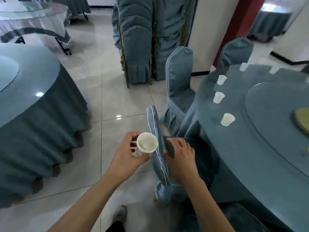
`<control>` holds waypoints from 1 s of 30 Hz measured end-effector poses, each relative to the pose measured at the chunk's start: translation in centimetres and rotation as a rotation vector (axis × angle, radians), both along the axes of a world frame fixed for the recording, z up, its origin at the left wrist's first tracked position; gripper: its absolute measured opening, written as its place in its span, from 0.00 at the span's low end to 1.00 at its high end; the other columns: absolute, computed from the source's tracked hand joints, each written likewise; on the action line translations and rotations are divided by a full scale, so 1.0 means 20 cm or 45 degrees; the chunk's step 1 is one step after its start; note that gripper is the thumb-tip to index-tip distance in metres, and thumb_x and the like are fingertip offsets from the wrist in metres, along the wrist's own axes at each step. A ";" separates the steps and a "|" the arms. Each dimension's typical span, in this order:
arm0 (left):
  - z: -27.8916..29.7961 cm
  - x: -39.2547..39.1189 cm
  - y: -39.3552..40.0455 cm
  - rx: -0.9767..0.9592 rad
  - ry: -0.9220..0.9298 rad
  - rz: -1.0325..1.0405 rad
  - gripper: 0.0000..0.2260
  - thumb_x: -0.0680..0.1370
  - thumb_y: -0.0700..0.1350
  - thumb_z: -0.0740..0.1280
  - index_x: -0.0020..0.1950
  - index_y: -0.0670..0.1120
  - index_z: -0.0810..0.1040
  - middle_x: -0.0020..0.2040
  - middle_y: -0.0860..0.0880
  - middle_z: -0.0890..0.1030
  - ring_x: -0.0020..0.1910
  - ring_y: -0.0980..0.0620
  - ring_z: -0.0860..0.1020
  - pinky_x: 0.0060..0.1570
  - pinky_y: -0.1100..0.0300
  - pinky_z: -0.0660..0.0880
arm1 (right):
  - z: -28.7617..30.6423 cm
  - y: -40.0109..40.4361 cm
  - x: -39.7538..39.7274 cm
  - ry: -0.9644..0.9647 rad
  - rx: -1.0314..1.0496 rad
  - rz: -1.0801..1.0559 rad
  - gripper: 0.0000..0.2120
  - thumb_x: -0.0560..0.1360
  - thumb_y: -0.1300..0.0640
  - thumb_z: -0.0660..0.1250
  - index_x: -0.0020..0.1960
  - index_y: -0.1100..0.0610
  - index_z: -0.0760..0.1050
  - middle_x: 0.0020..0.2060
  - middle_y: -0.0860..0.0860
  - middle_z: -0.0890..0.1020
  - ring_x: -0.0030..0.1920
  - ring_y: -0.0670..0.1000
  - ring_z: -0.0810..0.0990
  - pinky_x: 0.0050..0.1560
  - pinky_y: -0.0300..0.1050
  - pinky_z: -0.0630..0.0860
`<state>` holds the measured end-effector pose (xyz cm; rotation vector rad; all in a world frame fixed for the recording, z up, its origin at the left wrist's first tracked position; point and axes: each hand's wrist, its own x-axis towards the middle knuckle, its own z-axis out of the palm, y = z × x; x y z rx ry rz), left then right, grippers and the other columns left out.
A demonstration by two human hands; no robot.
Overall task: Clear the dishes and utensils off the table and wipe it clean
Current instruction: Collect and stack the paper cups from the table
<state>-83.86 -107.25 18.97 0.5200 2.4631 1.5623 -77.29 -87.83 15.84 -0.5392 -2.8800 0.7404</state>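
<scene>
Okay, left to right. A round table (25,91) with a blue skirted cloth fills the left edge, well apart from you. Your left hand (128,153) is out over the tiled floor (103,101), fingers curled round a stack of white cups (145,144), top cup's mouth facing up toward the camera; more cup rims show below it inside your grip. Just right of that, the chair (158,148) in a blue cover stands edge-on between your hands. Your right hand (180,156) is on the chair's top edge, thumb on the near side and fingers bent over the far side, pinching the fabric. The chair seat sits against the skirt of the task table (234,148), blocking your way in. Behind it a second covered chair (179,77) is tucked to the same table, and a stack of covered chairs (150,39) stands further back. On the task table's glass rim, white cups (227,120) stand apart in a curved row, five in view, all upright. The raised turntable (270,114) holds a green plate (302,118) at the right edge, partly cut off. Your shoe (119,215) shows at the bottom.
</scene>
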 end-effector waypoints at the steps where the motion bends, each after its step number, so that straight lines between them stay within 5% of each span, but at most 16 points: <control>1: 0.00 -0.10 0.00 0.002 0.002 -0.040 0.28 0.67 0.49 0.82 0.61 0.59 0.72 0.55 0.64 0.79 0.55 0.62 0.78 0.52 0.64 0.76 | 0.00 -0.01 -0.07 0.001 -0.007 -0.043 0.21 0.80 0.45 0.61 0.72 0.47 0.68 0.67 0.46 0.71 0.69 0.51 0.69 0.71 0.52 0.60; 16: -0.09 -1.17 0.54 -0.066 0.096 -0.606 0.30 0.66 0.48 0.83 0.63 0.57 0.73 0.57 0.60 0.80 0.55 0.59 0.79 0.54 0.57 0.79 | -0.07 0.27 -0.74 0.077 -0.060 -0.660 0.22 0.78 0.46 0.66 0.70 0.44 0.69 0.67 0.46 0.72 0.67 0.51 0.71 0.68 0.52 0.63; 30: -0.25 -1.69 1.47 -0.185 -0.064 -1.026 0.30 0.66 0.48 0.83 0.63 0.59 0.72 0.58 0.65 0.79 0.58 0.65 0.77 0.53 0.73 0.74 | -0.34 0.92 -1.11 0.108 -0.151 -1.172 0.18 0.76 0.48 0.69 0.65 0.44 0.71 0.60 0.46 0.75 0.61 0.53 0.75 0.61 0.51 0.68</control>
